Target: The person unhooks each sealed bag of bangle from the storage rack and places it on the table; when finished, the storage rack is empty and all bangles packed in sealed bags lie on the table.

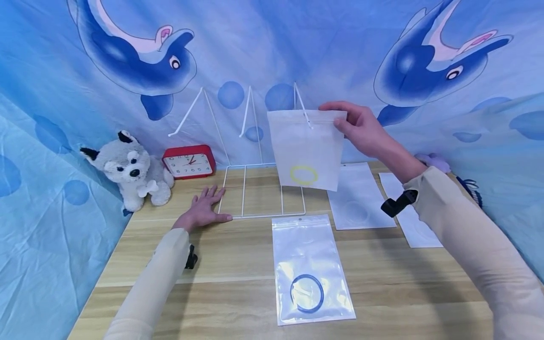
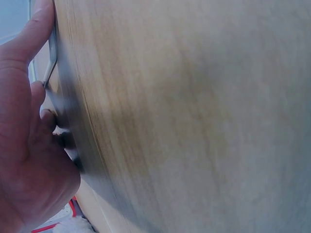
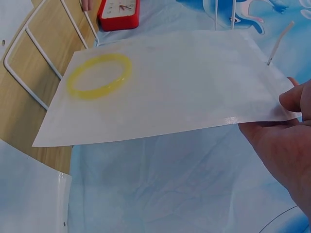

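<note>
A white zip bag (image 1: 312,151) with a yellow ring (image 1: 303,175) showing through it hangs at the right hook of a white wire rack (image 1: 263,216). The hook's tip sticks out in front of the bag's top strip. My right hand (image 1: 361,127) pinches the bag's top right corner between thumb and fingers. In the right wrist view, the same bag (image 3: 160,87) slants across the picture, with the thumb (image 3: 291,99) on its edge. At the rack's front left corner, my left hand (image 1: 204,210) rests with fingers spread, touching the base wire.
In front lies a bag (image 1: 306,250) with a dark blue ring (image 1: 307,293). Two more white bags (image 1: 357,198) lie on the right, one partly behind the right arm. A husky plush (image 1: 131,172) and a red clock (image 1: 189,162) stand left of the rack.
</note>
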Motion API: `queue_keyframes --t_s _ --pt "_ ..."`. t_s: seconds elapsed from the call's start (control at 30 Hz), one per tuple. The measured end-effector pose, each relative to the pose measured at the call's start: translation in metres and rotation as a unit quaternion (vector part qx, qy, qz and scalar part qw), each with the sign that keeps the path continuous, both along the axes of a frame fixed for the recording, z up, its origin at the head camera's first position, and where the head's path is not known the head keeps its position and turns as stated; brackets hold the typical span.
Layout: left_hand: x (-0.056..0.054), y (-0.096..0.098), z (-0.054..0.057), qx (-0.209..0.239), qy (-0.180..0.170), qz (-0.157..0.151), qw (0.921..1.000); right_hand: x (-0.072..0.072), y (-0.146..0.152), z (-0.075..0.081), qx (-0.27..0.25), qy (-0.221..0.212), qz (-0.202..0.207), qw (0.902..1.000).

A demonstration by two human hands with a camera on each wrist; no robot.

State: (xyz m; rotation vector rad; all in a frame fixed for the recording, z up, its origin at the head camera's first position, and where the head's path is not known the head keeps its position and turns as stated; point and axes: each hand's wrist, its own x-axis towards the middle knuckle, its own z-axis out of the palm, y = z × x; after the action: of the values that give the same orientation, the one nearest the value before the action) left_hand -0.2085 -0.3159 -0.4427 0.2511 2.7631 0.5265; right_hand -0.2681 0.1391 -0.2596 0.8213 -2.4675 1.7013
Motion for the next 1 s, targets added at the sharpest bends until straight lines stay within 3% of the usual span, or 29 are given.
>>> queue_keyframes --t_s 0.3,0.8,1.0 --pt "-0.001 0.001 -0.001 -0.003 0.002 -0.002 1.0000 0.010 0.007 0.000 -0.023 -0.006 0.035 0.9991" --pt "0.000 0.001 0.000 0.001 0.001 -0.005 1.0000 0.031 0.015 0.004 -0.019 -0.014 0.024 0.9994" --pt "0.001 0.001 0.000 0.004 0.004 -0.005 1.0000 0.038 0.018 0.006 -0.068 -0.029 0.057 0.9956"
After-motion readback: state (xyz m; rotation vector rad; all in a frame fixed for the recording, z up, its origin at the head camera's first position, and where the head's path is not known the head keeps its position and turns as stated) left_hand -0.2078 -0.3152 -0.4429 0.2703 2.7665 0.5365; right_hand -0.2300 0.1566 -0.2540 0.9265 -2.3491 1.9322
